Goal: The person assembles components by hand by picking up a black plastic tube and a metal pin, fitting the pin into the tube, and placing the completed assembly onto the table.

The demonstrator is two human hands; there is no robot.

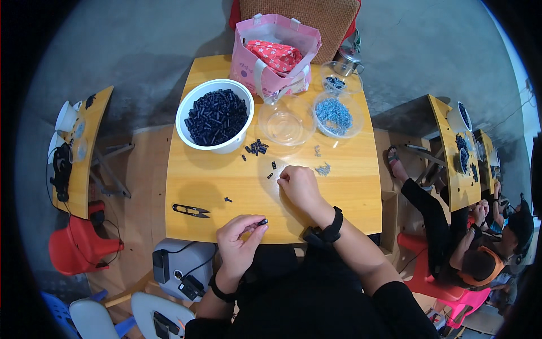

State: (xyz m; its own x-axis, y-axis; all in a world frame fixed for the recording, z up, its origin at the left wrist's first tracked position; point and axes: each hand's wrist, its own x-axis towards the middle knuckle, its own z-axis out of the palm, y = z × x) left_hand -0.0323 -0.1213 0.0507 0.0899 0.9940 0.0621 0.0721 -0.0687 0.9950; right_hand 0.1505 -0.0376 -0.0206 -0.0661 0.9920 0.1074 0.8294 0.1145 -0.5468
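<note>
Over the table's near edge, my left hand [239, 242] pinches a small black plastic part [262, 222] between thumb and fingertips. My right hand [300, 185] rests on the tabletop farther in, its fingers closed and pointing down; whatever they hold, if anything, is hidden. Just left of those fingers lie a small black piece [274, 165] and a smaller one [270, 176]. Beyond them is a loose pile of black pieces [257, 148]. A little heap of silvery bits [323, 169] sits to the right of my right hand.
Thread snips [191, 211] lie at the left. Behind stand a white tub [183, 121] of black parts, a clear lidless bowl [285, 127], a bowl [357, 125] of small bluish-silver pieces and a pink bag [245, 62]. A person [480, 254] sits at another table on the right.
</note>
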